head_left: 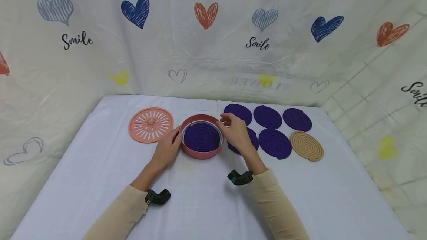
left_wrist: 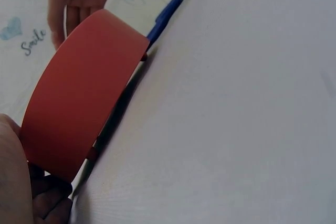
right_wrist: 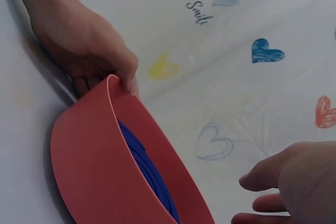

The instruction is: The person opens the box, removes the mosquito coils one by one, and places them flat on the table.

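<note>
A round red mosquito-coil holder (head_left: 200, 155) stands on the table, also seen from the side in the left wrist view. Inside it lies a dark purple mosquito coil (head_left: 201, 136). My left hand (head_left: 166, 149) grips the holder's left side, the thumb hooked over its rim, as the right wrist view shows. By the opposite side hovers my right hand (head_left: 235, 130); in the right wrist view its fingers (right_wrist: 262, 203) are loosely bent, apart from the rim, with nothing between them. Left of the holder lies a slotted, salmon-coloured lid (head_left: 151, 122) with a small knob.
Several purple coils (head_left: 275, 143) lie in two rows at the right, partly behind my right hand. A tan coil (head_left: 307, 146) ends the front row. White cloth covers the table (head_left: 193, 203); a heart-printed curtain (head_left: 227, 58) hangs behind it.
</note>
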Motion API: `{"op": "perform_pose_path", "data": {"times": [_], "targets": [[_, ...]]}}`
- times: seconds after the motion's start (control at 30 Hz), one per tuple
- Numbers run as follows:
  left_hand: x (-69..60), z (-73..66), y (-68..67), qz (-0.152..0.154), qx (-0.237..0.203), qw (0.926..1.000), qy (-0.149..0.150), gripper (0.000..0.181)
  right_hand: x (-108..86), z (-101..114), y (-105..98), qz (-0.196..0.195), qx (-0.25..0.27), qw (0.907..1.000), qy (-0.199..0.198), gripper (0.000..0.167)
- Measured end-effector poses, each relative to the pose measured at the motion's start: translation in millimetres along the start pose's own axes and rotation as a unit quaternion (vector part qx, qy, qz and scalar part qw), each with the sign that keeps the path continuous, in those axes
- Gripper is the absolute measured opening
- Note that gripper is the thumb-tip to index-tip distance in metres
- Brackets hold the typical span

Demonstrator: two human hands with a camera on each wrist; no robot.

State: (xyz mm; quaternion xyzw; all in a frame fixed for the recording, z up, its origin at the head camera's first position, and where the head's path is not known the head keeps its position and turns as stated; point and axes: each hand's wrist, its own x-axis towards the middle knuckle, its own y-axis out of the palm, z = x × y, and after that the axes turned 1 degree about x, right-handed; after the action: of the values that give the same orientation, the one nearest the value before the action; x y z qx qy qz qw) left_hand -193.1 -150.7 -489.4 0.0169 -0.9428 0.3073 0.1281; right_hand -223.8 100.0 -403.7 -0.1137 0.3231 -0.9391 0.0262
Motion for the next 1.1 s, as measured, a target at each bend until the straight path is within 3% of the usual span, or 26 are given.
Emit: {"op": "perform_pose_path", "data": {"times": [0.57, 0.9, 1.1], "targets": [[0.2, -1.4, 0.2, -0.002, -0.009, 0.9999, 0.008, 0.046, 3.5, 6, 15, 0.059, -0.051, 0.9969, -0.012, 0.045], [0.1, -1.5, 0.2, -0.008, -0.011, 0.9998, 0.013, 0.046, 8.4, 15, 22, 0.11, -0.132, 0.985, 0.018, 0.054], [-0.2, -2.2, -0.3, -0.006, -0.009, 0.9999, 0.008, 0.046, 11.0, 16, 28, 0.113, -0.164, 0.9798, 0.022, 0.054]]}}
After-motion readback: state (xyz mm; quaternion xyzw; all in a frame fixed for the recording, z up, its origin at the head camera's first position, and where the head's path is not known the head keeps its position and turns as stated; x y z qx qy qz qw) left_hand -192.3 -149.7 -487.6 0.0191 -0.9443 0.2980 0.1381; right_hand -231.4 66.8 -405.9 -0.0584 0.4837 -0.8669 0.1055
